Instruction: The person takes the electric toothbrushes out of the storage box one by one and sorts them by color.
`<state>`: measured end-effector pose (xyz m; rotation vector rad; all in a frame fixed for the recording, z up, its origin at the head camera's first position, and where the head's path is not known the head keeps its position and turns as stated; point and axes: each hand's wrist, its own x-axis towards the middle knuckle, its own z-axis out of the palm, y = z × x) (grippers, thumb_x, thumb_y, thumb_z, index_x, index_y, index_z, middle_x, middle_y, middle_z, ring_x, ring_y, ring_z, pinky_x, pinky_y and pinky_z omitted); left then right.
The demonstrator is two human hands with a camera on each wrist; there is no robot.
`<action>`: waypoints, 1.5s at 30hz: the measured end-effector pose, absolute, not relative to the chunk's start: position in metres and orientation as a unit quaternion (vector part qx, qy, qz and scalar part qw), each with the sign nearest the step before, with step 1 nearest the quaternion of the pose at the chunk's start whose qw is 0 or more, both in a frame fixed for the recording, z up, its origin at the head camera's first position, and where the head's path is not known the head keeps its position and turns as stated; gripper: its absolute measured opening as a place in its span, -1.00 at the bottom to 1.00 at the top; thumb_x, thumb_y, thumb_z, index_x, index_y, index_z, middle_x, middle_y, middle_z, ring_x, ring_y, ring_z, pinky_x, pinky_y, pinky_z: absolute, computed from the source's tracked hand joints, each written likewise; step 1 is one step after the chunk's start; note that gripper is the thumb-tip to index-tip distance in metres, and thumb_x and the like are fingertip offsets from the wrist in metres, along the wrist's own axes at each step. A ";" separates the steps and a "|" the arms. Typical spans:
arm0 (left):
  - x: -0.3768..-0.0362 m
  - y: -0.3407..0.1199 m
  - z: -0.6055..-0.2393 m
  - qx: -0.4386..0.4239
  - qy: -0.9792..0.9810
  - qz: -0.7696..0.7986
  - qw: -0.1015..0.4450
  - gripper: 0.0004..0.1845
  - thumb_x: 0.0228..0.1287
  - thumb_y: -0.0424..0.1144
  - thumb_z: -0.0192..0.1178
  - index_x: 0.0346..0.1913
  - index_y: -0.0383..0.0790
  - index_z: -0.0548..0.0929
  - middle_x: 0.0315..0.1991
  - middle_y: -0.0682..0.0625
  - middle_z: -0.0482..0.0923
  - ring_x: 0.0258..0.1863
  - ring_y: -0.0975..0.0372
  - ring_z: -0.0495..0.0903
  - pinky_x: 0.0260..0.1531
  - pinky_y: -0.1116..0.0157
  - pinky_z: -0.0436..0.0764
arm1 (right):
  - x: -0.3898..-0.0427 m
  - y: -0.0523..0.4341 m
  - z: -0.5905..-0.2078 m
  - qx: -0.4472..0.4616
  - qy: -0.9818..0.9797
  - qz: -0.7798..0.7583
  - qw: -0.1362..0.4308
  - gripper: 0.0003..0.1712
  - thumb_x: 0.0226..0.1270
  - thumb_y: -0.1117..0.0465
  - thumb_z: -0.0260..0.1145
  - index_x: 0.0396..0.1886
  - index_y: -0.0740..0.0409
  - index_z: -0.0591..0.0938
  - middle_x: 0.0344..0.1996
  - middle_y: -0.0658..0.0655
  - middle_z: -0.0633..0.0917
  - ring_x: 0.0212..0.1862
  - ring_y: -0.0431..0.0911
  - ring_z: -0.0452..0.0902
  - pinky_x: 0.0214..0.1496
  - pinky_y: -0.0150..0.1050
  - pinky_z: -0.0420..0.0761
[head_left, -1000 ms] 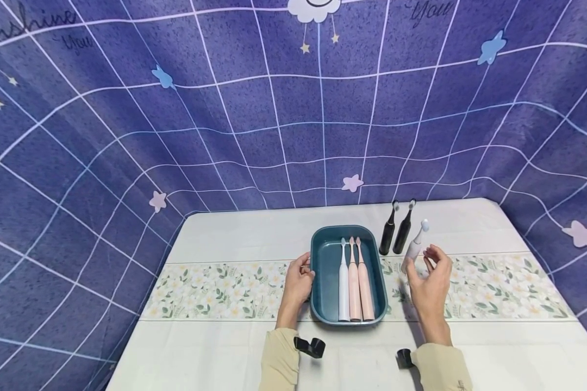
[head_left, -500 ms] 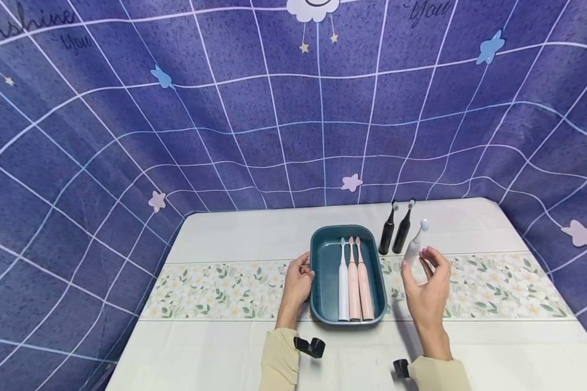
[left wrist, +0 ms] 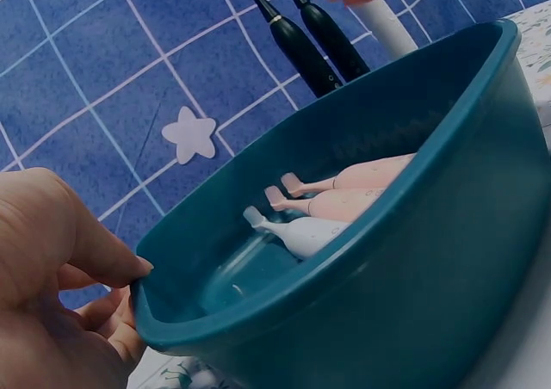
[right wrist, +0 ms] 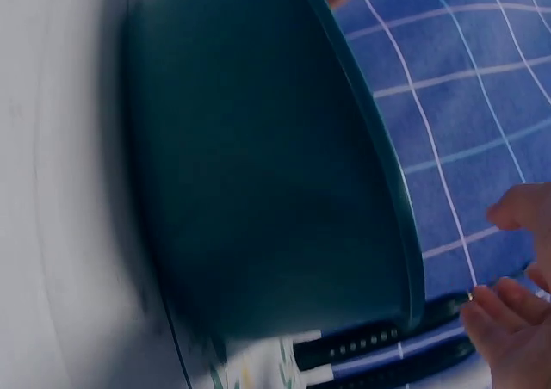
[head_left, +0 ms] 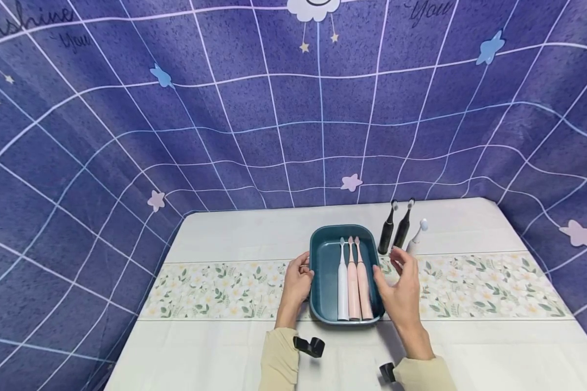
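Observation:
A dark teal basin (head_left: 325, 285) sits on the table in the head view. Inside lie a white electric toothbrush (head_left: 343, 290) and two pink electric toothbrushes (head_left: 354, 290), side by side with heads toward the back. My left hand (head_left: 297, 279) pinches the basin's left rim, thumb on top and fingers curled below it, as the left wrist view shows. My right hand (head_left: 402, 290) hovers by the right rim, its fingers spread and holding nothing. Behind that hand stands another white electric toothbrush (head_left: 420, 232), its lower handle hidden by the fingers in the head view.
Two black electric toothbrushes (head_left: 387, 236) stand upright beyond the basin's right back corner. A floral strip (head_left: 215, 293) crosses the white table (head_left: 205, 353). Blue gridded cloth (head_left: 293, 136) hangs along the back and sides.
My right hand has let go of the standing white electric toothbrush and moved left to the basin's right rim. My left hand and the basin have stayed in place.

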<state>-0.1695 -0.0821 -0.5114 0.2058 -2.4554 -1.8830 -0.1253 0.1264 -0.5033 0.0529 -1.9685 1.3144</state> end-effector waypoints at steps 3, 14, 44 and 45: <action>-0.170 -0.082 -0.512 0.067 -0.794 -0.604 0.021 -0.48 0.15 -0.56 0.05 0.23 -0.35 0.48 0.01 -0.25 0.44 -0.22 0.21 0.42 -0.22 0.41 0.41 | -0.125 0.117 -0.502 0.039 -0.787 0.501 0.358 -0.31 -0.04 0.52 0.40 0.17 0.43 0.39 -0.01 0.35 0.49 0.01 0.05 0.46 0.17 -0.60 0.37; -0.171 -0.082 -0.512 0.069 -0.789 -0.610 0.015 -0.47 0.17 -0.58 0.03 0.25 -0.36 0.46 0.03 -0.27 0.42 -0.22 0.19 0.42 -0.24 0.41 0.40 | -0.127 0.092 -0.499 0.014 -0.864 0.461 0.203 -0.21 0.00 0.35 0.44 0.27 0.34 0.34 -0.01 0.33 0.48 0.02 0.15 0.48 0.11 -0.04 0.46; -0.170 -0.082 -0.512 0.066 -0.791 -0.609 0.012 -0.45 0.18 -0.57 0.02 0.28 -0.33 0.44 0.04 -0.26 0.41 -0.23 0.19 0.39 -0.24 0.37 0.39 | -0.142 0.061 -0.506 0.001 -0.931 0.362 0.046 -0.21 -0.01 0.27 0.43 0.23 0.47 0.35 0.02 0.44 0.51 0.04 0.25 0.47 0.11 0.09 0.44; -0.170 -0.082 -0.513 0.067 -0.791 -0.608 0.012 -0.45 0.18 -0.56 0.02 0.28 -0.32 0.44 0.04 -0.25 0.41 -0.23 0.20 0.39 -0.24 0.38 0.39 | -0.142 0.060 -0.505 0.001 -0.933 0.358 0.040 -0.21 -0.01 0.28 0.43 0.23 0.48 0.35 0.02 0.44 0.51 0.05 0.25 0.47 0.12 0.09 0.44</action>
